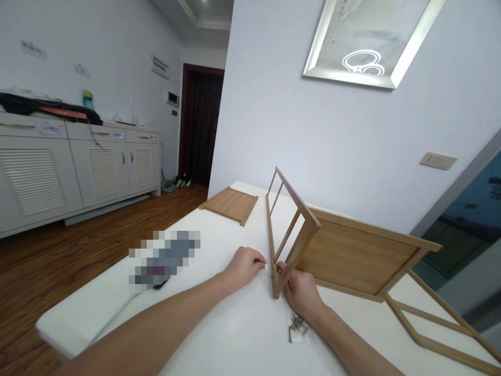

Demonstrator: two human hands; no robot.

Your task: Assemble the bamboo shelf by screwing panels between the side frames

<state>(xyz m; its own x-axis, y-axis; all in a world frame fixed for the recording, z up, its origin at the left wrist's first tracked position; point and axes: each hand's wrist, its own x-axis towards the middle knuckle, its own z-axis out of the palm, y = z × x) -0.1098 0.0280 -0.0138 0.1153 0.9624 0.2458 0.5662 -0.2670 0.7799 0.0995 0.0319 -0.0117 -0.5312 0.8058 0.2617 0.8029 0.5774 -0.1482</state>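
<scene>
My left hand (246,265) is closed in a pinch just left of a slatted wooden frame (289,190). A thin metal rod (266,271) shows at its fingertips, too small to tell its kind. My right hand (303,292) is closed at the frame's near lower corner, partly hidden behind the near post. The frame stands upright on edge on the white table (227,334). Behind it, a wooden panel (348,253) with raised edge rails stands against its right side. Several brass-coloured bolts (298,325) lie in a heap below my right wrist, by a clear plastic bag.
A smaller wooden panel (230,203) lies flat at the table's far end. Another open wooden frame (434,318) rests at right. A blurred-out device (164,261) with a white cable (113,316) lies at left. The wall (250,130) rises behind the table.
</scene>
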